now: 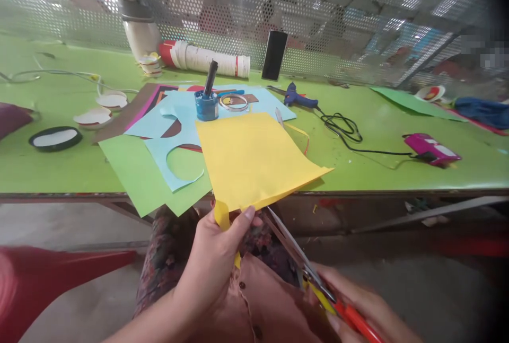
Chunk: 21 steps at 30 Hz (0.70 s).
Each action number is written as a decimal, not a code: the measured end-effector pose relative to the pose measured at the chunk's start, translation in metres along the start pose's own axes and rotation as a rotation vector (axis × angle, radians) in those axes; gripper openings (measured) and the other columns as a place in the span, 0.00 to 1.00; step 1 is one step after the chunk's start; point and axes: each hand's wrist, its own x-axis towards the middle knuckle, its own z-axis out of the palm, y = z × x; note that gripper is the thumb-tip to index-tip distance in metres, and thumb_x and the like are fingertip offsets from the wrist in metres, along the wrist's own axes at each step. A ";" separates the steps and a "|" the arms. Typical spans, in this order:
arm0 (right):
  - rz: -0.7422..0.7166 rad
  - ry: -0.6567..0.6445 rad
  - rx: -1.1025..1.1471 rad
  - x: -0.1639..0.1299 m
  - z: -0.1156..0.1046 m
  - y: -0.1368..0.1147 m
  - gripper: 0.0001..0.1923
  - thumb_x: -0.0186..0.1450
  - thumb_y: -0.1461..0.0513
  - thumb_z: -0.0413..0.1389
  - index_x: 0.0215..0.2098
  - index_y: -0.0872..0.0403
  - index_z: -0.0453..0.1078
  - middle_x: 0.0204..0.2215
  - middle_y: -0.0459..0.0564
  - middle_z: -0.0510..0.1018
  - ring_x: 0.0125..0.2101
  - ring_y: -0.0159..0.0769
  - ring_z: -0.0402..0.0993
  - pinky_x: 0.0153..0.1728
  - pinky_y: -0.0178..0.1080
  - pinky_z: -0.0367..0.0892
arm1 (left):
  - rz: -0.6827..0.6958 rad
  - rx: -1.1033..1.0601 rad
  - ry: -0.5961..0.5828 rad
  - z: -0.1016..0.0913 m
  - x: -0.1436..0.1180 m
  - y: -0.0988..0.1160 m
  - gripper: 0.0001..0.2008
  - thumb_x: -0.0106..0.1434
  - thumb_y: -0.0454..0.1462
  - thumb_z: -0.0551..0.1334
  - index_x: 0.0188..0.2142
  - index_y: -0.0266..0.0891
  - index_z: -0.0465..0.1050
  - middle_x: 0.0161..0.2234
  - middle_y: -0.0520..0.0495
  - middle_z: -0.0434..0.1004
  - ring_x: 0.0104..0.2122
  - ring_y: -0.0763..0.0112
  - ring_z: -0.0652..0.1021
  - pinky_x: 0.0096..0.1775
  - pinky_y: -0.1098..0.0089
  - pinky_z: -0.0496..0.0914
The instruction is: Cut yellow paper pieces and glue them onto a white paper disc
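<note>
2 hands work at the near edge of the table. The left hand [217,258] pinches the near edge of a yellow paper sheet [254,160] between thumb and fingers, and a narrow strip of the same yellow hangs down below the grip. The right hand [366,311] is closed around the red handles of the scissors [306,266]; the blades point up and to the left, and they meet the yellow sheet at its lower edge, just beside the left thumb. The far part of the sheet rests on the green table [377,168] and the near part sticks out over the edge, above the lap.

I judge that the cutting of the yellow sheet is in progress, near its beginning, because most of the sheet is whole. The next move seems to need a tight sheet and blades which follow 1 line, with the left fingers kept away from the blades.

Behind the yellow sheet lie a green sheet [135,173] and a light blue sheet [175,157] with round pieces cut out. Further back stand a blue pot [207,105] with a dark stick in it, a glue gun [296,96] with a black cable, a dark phone [274,55] against the mesh wall, and a pink box [431,148] at the right.

The right hand is partly cut off by the lower border, so its fingers are not clear. Whether the blades are apart or together I cannot tell, and no drawn line is visible on the paper.
</note>
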 end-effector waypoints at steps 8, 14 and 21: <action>-0.118 0.096 -0.213 0.010 0.011 0.010 0.22 0.66 0.64 0.52 0.58 0.45 0.69 0.49 0.52 0.80 0.47 0.40 0.79 0.49 0.35 0.72 | 0.005 -0.112 -0.039 -0.001 -0.001 0.001 0.08 0.59 0.39 0.69 0.38 0.40 0.81 0.40 0.46 0.83 0.44 0.62 0.79 0.52 0.63 0.70; -0.151 0.176 -0.251 0.003 0.024 0.021 0.22 0.67 0.64 0.51 0.58 0.46 0.68 0.52 0.52 0.79 0.50 0.40 0.78 0.50 0.34 0.72 | 0.008 -0.187 -0.066 0.002 -0.001 0.000 0.11 0.60 0.37 0.68 0.43 0.41 0.80 0.44 0.46 0.82 0.47 0.63 0.79 0.55 0.63 0.69; -0.106 0.195 -0.287 -0.003 0.028 0.027 0.23 0.67 0.61 0.53 0.60 0.49 0.67 0.55 0.53 0.77 0.53 0.41 0.76 0.51 0.35 0.72 | 0.018 -0.193 -0.096 0.002 -0.004 -0.001 0.07 0.61 0.36 0.67 0.39 0.41 0.81 0.42 0.47 0.83 0.47 0.63 0.78 0.52 0.64 0.71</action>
